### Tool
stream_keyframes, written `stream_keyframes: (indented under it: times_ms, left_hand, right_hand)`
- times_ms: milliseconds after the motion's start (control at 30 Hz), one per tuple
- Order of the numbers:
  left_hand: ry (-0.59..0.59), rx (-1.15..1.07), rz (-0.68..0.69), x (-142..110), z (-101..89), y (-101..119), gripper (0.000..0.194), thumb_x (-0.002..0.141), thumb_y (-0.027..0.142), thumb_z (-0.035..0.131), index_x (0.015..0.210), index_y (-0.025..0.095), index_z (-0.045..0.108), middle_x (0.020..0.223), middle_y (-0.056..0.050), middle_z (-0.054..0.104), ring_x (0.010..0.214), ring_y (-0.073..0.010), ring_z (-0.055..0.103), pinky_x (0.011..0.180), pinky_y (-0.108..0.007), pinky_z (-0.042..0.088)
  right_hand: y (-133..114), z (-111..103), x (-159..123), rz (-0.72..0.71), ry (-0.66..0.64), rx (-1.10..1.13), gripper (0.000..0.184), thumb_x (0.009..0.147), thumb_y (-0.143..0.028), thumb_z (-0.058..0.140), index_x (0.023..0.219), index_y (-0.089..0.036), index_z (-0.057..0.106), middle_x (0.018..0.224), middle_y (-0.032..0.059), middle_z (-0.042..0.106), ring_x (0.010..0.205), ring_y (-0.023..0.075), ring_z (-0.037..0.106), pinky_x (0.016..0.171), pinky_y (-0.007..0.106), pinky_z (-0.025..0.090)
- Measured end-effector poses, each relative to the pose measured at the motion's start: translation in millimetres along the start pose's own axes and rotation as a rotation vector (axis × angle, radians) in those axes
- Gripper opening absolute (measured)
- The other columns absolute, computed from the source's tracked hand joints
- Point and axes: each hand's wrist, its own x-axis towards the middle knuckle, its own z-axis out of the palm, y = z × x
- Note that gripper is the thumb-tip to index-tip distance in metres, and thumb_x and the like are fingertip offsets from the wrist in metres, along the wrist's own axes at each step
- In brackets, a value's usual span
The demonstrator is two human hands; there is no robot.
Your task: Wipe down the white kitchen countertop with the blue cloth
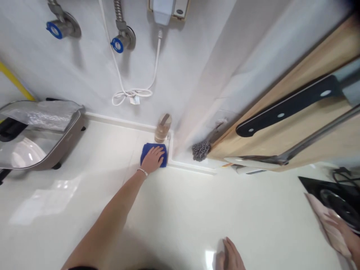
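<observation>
My left hand (152,160) lies flat on a folded blue cloth (145,150), fingers stretched out over it, pressing it to the white counter near the back corner. Just behind the cloth a clear glass jar (162,129) stands against the wall, something brownish showing in it. My right hand (232,257) is at the bottom edge of the view, partly cut off. Its visible fingers are extended close to the counter surface, and I see nothing held in them.
An electric pan (67,140) with a glass lid stands left. Right, a wooden board (303,112) bears a black-handled knife (287,108); a steel scrubber (201,150) hangs beside it. Far right, another person's hand (341,228) rests on a pinkish cloth (323,217) by a black hob (337,198).
</observation>
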Motion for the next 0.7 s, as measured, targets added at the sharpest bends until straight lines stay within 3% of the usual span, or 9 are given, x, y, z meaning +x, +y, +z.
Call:
stream_keyframes:
  times_ms: [133, 233, 433, 700]
  left_hand:
    - [0.033, -0.02, -0.007, 10, 3.2, -2, 0.041, 0.099, 0.028, 0.038, 0.131, 0.017, 0.061, 0.149, -0.008, 0.054, 0.144, -0.0234, 0.041, 0.125, -0.048, 0.026]
    - [0.06, -0.013, -0.038, 0, -0.1, 5, 0.041, 0.099, 0.028, 0.038, 0.131, 0.017, 0.061, 0.148, -0.009, 0.055, 0.144, -0.0251, 0.042, 0.124, -0.05, 0.027]
    - [0.048, 0.026, -0.049, -68, -10.3, 48, 0.04, 0.099, 0.028, 0.038, 0.13, 0.016, 0.061, 0.151, -0.01, 0.052, 0.145, -0.0265, 0.04, 0.123, -0.053, 0.029]
    - [0.01, -0.006, -0.026, -159, -4.3, 136, 0.031, 0.098, 0.025, 0.044, 0.122, 0.022, 0.064, 0.151, -0.007, 0.052, 0.146, -0.0219, 0.039, 0.124, -0.051, 0.03]
  right_hand:
    - [5, 1, 1, -0.034, 0.004, 0.005, 0.057, 0.092, -0.054, 0.045, 0.139, -0.025, 0.056, 0.125, 0.0156, 0.067, 0.109, 0.0382, 0.065, 0.085, 0.056, 0.056]
    - [4, -1, 2, -0.043, -0.029, 0.008, 0.052, 0.095, -0.052, 0.043, 0.133, -0.021, 0.06, 0.127, 0.017, 0.066, 0.112, 0.036, 0.064, 0.088, 0.053, 0.054]
    - [-15, -7, 2, 0.054, -0.006, -0.037, 0.049, 0.097, -0.045, 0.04, 0.131, -0.016, 0.059, 0.132, 0.0175, 0.063, 0.12, 0.0329, 0.059, 0.097, 0.052, 0.049]
    - [-14, -8, -1, 0.037, 0.041, -0.003, 0.045, 0.095, -0.039, 0.042, 0.128, -0.015, 0.062, 0.133, 0.0156, 0.064, 0.121, 0.0304, 0.058, 0.099, 0.049, 0.045]
